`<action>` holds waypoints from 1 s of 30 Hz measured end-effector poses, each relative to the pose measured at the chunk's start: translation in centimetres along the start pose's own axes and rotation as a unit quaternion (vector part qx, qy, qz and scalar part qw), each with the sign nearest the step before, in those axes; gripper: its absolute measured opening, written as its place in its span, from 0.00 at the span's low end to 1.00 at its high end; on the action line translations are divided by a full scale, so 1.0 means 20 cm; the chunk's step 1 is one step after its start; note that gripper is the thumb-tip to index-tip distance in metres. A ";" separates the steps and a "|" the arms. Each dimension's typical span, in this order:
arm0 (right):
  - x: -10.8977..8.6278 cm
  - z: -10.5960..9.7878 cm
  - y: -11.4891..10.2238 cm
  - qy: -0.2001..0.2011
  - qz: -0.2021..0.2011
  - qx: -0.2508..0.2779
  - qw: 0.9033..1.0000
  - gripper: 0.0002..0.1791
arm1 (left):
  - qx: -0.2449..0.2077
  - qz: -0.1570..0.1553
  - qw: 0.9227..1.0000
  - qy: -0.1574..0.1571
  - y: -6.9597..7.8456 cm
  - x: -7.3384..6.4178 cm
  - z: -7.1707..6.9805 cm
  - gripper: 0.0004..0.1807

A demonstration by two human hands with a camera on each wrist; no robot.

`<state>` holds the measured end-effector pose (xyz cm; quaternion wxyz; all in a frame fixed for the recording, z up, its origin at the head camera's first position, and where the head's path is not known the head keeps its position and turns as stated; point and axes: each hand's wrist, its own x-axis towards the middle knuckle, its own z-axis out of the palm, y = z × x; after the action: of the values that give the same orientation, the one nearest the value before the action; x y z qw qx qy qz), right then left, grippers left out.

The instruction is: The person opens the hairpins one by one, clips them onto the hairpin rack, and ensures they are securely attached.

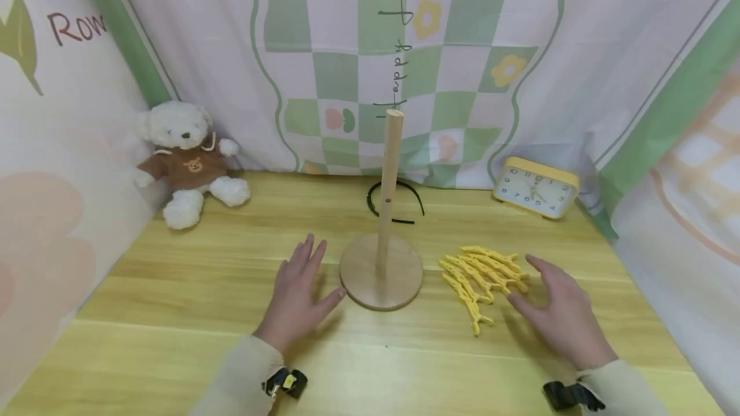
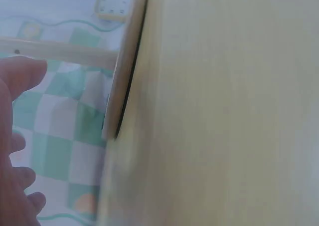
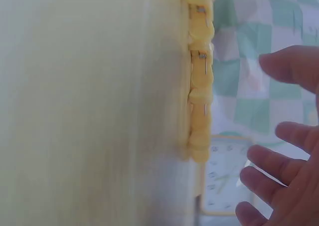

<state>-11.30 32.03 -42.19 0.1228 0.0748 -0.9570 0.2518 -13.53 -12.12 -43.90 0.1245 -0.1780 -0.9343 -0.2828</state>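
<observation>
A wooden stand, with a round base (image 1: 361, 281) and an upright dowel (image 1: 390, 165), is in the middle of the table in the head view. My left hand (image 1: 295, 303) is just left of the base, fingers spread and thumb tip near its edge, holding nothing. On the right lies a group of yellow clothespins (image 1: 480, 271), side by side; their springs show in the right wrist view, where the clothespins (image 3: 201, 74) line up along the tabletop. My right hand (image 1: 563, 316) hovers beside their right end, thumb and fingers apart, nothing in its grasp.
Behind the stand lies a thin black hoop (image 1: 422, 201) with an open end. A yellow alarm clock (image 1: 536, 188) stands at the back right, a white teddy bear (image 1: 191, 165) in a brown top at the back left. Printed curtains (image 1: 341, 24) hang around the wooden table (image 1: 173, 313).
</observation>
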 end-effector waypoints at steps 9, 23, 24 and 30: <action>0.04 0.06 0.13 -0.058 0.078 0.084 0.992 0.46 | -0.078 -0.035 0.994 -0.066 0.01 0.01 0.10 0.50; 0.09 0.03 0.26 -0.094 0.106 0.036 0.989 0.37 | -0.083 -0.055 0.990 -0.098 0.00 0.08 0.19 0.50; 0.09 0.03 0.26 -0.092 0.107 0.033 0.990 0.37 | -0.078 -0.055 0.991 -0.097 0.00 0.08 0.19 0.50; 0.07 0.04 0.25 -0.059 0.121 0.049 0.990 0.33 | -0.066 -0.067 0.992 -0.087 0.02 0.10 0.19 0.47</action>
<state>-13.75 35.77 -44.77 0.0311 -0.0212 -0.9511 0.3065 -15.67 -9.12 -46.04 0.0112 -0.1465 -0.9307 -0.3351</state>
